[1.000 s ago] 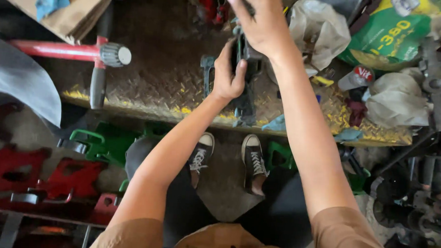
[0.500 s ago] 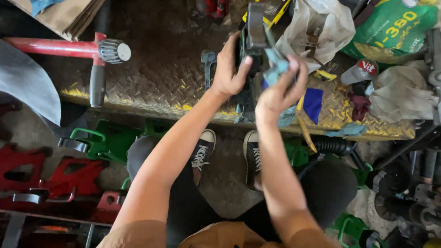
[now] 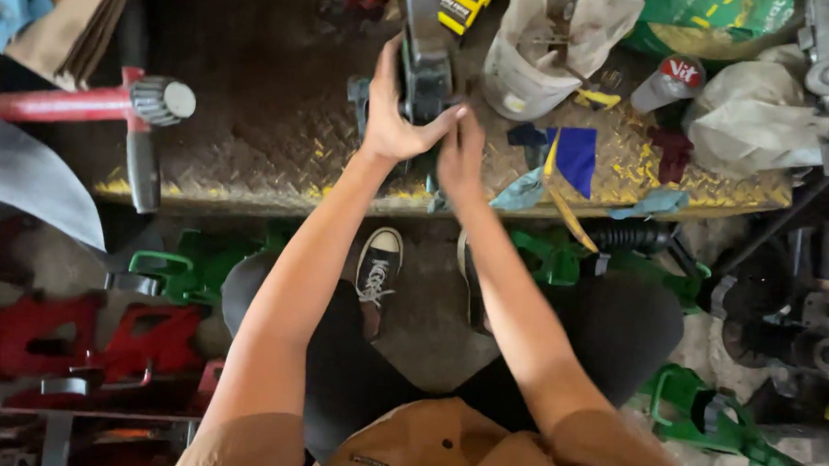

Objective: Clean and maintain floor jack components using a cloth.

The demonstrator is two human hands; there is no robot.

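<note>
Head view, looking straight down: both forearms reach to a dark grey metal tool [image 3: 427,70] standing on the worn checker-plate bench [image 3: 260,142]. Its upper end is cut off by the top edge of the frame, and its base is hidden behind the hands, so its exact kind cannot be made out.

Left hand [image 3: 394,111] lies against the tool's left side, fingers together and pointing up along the body, thumb stretched across to the right. Right hand [image 3: 461,159] sits just below and to the right, touching the left thumb; its fingers curl under, and whether they pinch anything cannot be told.

Bench plate is raised-diamond steel, scuffed, with yellow paint worn along the front edge. A blue cloth scrap [image 3: 574,156] and a pale blue rag [image 3: 521,189] lie just right of the hands. A crumpled white plastic bag [image 3: 553,48] stands behind them, partly cut off. A red bar with a ribbed grey knob [image 3: 162,101] lies well to the left.

Below the bench edge, a black canvas shoe with white toe cap [image 3: 377,269] shows between the arms; the other shoe is mostly hidden by the right forearm. Green metal frames [image 3: 190,260] and red metal frames [image 3: 75,335] lie on the floor, overlapping and hard to separate.
</note>
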